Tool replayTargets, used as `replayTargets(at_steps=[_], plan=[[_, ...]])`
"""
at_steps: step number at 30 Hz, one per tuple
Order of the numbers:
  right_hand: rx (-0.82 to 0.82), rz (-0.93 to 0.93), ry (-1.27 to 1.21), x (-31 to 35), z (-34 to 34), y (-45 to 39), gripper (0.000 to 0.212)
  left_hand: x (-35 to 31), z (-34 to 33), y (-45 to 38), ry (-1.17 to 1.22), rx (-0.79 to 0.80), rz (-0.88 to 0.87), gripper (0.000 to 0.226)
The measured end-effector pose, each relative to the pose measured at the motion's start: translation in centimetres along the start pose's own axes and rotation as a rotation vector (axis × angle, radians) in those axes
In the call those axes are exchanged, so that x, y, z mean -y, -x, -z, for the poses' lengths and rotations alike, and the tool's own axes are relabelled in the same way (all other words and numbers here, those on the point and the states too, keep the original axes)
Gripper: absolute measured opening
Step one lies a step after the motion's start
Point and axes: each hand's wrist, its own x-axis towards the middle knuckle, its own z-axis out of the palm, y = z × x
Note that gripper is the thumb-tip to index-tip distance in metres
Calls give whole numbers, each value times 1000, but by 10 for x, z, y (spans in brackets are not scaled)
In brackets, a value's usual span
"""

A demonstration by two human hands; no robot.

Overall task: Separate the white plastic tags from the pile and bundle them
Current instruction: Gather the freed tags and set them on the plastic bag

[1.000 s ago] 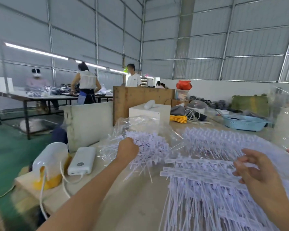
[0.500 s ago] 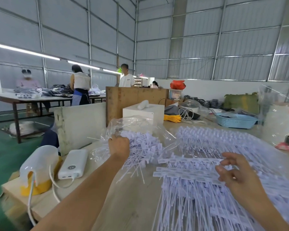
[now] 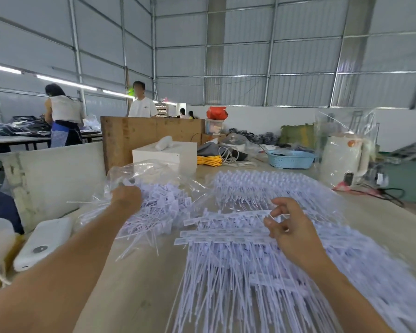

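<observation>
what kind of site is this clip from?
Most likely a factory or packing workshop inside a metal-clad shed: corrugated panel walls on steel framing, long worktables heaped with white plastic tags, and other workers standing at a table of dark garments.

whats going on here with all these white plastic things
A person is sorting white plastic tags on a worktable. The left hand reaches into a clear plastic bag and grips a loose tangle of tags. The right hand pinches the end of a tag strip atop the big spread pile. No finished bundle is visible.
</observation>
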Motion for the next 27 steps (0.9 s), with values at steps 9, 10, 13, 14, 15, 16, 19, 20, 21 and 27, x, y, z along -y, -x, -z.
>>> replayTargets(at_steps=[9,10,13,14,15,16,19,20,21,27], plan=[[171,-73,301,-17,17,-2,12,-103,67,78,304,50,-488,16],[190,-80,355,-19,19,-2,13,-109,68,85,392,192,-582,13],[214,-110,427,-23,28,-2,14,-114,51,96,297,335,-706,29],[209,-109,442,-25,30,-2,14,-113,42,95,291,324,-703,31],[203,-99,450,-26,31,-3,14,-110,34,95,325,307,-706,27],[197,-92,452,-27,35,-4,14,-109,29,94,369,299,-722,22],[262,-86,432,-24,39,-5,16,-103,26,94,410,300,-764,19],[294,-92,416,-24,40,-5,18,-103,26,96,390,286,-775,19],[324,-89,410,-23,41,-4,21,-104,27,98,363,261,-788,21],[319,-33,634,-11,43,-2,15,-105,28,98,569,106,-800,30]])
